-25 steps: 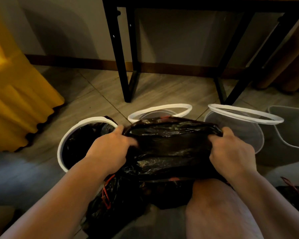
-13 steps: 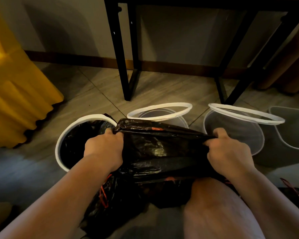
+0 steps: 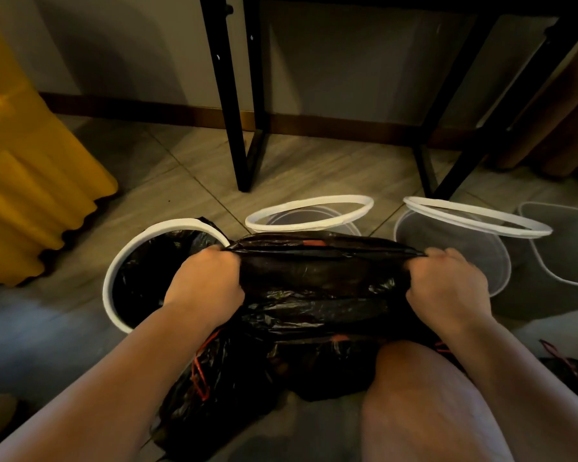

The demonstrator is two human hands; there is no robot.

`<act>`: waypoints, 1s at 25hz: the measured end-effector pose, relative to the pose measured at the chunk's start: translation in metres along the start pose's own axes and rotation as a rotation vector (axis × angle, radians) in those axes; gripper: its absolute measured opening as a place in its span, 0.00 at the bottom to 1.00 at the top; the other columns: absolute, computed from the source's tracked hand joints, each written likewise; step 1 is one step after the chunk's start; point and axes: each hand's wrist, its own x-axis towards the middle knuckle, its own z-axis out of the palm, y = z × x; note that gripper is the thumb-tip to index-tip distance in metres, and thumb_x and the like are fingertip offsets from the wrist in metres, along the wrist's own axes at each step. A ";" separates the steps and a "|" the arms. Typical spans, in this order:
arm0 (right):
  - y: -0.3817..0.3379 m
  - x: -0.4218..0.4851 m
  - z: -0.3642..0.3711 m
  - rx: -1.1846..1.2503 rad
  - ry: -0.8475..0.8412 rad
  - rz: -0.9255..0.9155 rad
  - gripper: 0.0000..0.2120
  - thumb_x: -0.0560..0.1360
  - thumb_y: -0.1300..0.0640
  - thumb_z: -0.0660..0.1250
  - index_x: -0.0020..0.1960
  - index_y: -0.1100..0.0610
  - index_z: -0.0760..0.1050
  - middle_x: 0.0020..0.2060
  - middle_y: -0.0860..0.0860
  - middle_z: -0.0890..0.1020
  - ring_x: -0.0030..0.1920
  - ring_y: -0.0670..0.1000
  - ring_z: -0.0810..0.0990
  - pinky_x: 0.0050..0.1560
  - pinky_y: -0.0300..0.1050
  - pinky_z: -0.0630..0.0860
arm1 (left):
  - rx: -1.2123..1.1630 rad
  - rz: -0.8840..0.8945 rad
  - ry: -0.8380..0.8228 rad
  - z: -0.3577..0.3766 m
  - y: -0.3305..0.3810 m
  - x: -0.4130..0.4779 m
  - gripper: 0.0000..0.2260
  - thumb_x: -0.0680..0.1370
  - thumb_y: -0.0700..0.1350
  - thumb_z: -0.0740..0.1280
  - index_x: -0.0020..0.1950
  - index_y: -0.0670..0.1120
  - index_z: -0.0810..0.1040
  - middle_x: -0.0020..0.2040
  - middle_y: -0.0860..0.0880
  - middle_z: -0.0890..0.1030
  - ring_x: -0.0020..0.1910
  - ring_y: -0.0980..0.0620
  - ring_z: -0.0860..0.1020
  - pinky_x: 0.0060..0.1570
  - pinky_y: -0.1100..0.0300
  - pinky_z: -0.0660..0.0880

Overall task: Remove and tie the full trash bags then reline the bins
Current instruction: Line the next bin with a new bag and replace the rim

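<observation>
Change: since a second ago we see the left hand (image 3: 204, 285) drawn a little outward, away from the right hand (image 3: 447, 288). The black trash bag (image 3: 317, 288) between them has gone from a bunched hump to a flatter, tauter band.
Hands: they are apart, one at each end of the bag's top, and each is a fist clenched on gathered plastic.
Bag position: its top is held up in front of the knee (image 3: 414, 405), and its lower part slumps onto the tile floor (image 3: 297, 168).
Drawstring: a red cord (image 3: 199, 371) dangles below the left wrist.
Bins: a lined bin (image 3: 109, 285) with a white rim sits just beside the left hand. Two clear bins stand behind the bag, the middle bin (image 3: 309, 211) and the right bin (image 3: 474, 216), their white hoops tilted.
Hidden: both sets of fingertips are buried in plastic. We cannot tell whether the bag's mouth is open or closed, or what it holds. The left forearm covers part of the lined bin's near rim.
Cut off: a pale bin (image 3: 548, 261) runs out at the right edge. A second dark bag (image 3: 571, 371) low on the right is too dim to read.
Around: black table legs (image 3: 227, 95) stand behind the bins, and yellow cloth (image 3: 30, 195) hangs at the left.
</observation>
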 end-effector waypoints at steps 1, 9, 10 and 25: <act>0.001 0.001 0.001 0.042 -0.018 0.011 0.08 0.74 0.53 0.69 0.52 0.46 0.82 0.45 0.47 0.76 0.45 0.52 0.76 0.37 0.47 0.71 | -0.010 0.001 -0.005 0.000 0.000 0.001 0.06 0.76 0.44 0.67 0.51 0.50 0.82 0.49 0.48 0.78 0.49 0.45 0.81 0.44 0.54 0.77; -0.004 0.012 0.007 0.263 -0.168 0.043 0.12 0.75 0.61 0.69 0.57 0.53 0.78 0.62 0.54 0.69 0.43 0.53 0.77 0.44 0.47 0.78 | 0.043 0.031 -0.282 0.012 -0.001 0.002 0.32 0.73 0.47 0.70 0.76 0.56 0.68 0.77 0.50 0.64 0.62 0.43 0.80 0.52 0.47 0.82; -0.003 0.012 0.008 0.271 -0.168 0.034 0.13 0.76 0.61 0.69 0.59 0.52 0.79 0.61 0.53 0.70 0.46 0.54 0.79 0.46 0.48 0.79 | 0.041 0.010 -0.242 0.011 -0.001 0.004 0.31 0.72 0.47 0.70 0.75 0.56 0.69 0.75 0.52 0.67 0.62 0.43 0.80 0.49 0.47 0.82; 0.032 0.047 0.027 0.347 -0.309 0.109 0.19 0.70 0.58 0.71 0.59 0.48 0.79 0.52 0.49 0.83 0.52 0.54 0.83 0.52 0.49 0.81 | -0.240 0.332 -0.185 0.006 -0.046 0.028 0.26 0.72 0.42 0.73 0.68 0.62 0.80 0.66 0.58 0.74 0.66 0.57 0.75 0.67 0.56 0.74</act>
